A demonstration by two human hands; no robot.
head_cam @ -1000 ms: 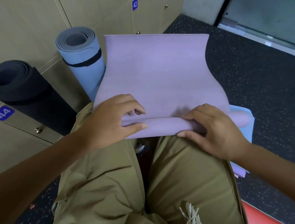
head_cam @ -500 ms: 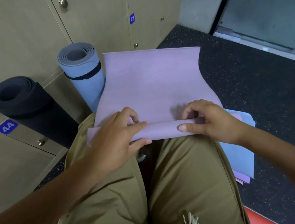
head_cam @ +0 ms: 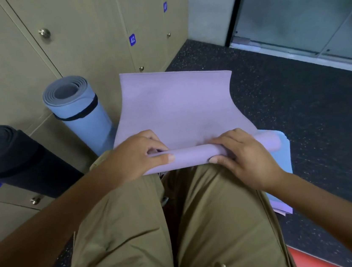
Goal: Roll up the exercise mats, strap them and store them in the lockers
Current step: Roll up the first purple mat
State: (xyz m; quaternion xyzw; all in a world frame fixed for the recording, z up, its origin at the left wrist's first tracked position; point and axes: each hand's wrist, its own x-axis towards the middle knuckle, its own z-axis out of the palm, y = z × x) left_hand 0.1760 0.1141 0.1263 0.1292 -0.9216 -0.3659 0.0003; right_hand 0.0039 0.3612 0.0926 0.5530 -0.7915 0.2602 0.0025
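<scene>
Gripping rolled near edge of purple mat [head_cam: 178, 108] across lap: left hand [head_cam: 133, 158] and right hand [head_cam: 242, 156] curled round thin roll. Rest unrolled toward lockers [head_cam: 83, 33]. Soft, light, floppy (likely springs open); hold near roll ends.

The left hand [head_cam: 137, 158] and right hand [head_cam: 243, 158] gripped the rolled near end of the purple mat [head_cam: 178, 108] over khaki-clad knees. The rolled, strapped blue mat [head_cam: 84, 120] and a rolled black mat [head_cam: 11, 158] leaned against the lockers [head_cam: 83, 33].
</scene>
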